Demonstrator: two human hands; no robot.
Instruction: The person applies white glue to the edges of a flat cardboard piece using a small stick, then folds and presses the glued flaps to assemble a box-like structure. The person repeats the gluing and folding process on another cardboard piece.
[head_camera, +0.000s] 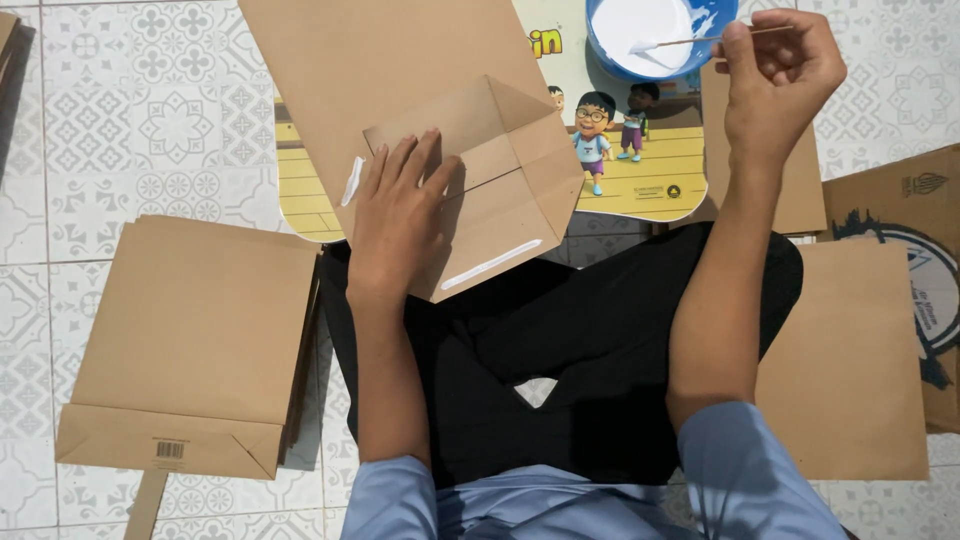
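The paper bag (450, 150), brown and still flat, is the landmark here: it lies tilted just past the person's black lap (560, 370), its folded bottom flaps opened toward the knees. Nearest the camera are two light-blue sleeves (740, 470), then the lap. The left hand (395, 225) rests palm down on the bag's folded bottom, fingers spread flat and pressing, clamped on nothing. A stripe of white glue (492, 264) runs along the bag's near flap edge, right of that hand, and a second white stripe (352, 180) sits on the bag just left of the fingers.

Left of the bag, on the patterned tile floor (130, 110), lies a stack of finished brown bags (190, 350). Right of the bag, flat brown sheets (850, 370) lie beside the lap, with a printed cardboard piece (920, 250) beyond them.

Under the bag's far side is a cartoon picture board (640, 160). Farther off, up and right of the bag, the right hand (775, 75) pinches a thin stick (690, 42), fingers closed on it, its tip dipped into a blue bowl (600, 45) of white glue.
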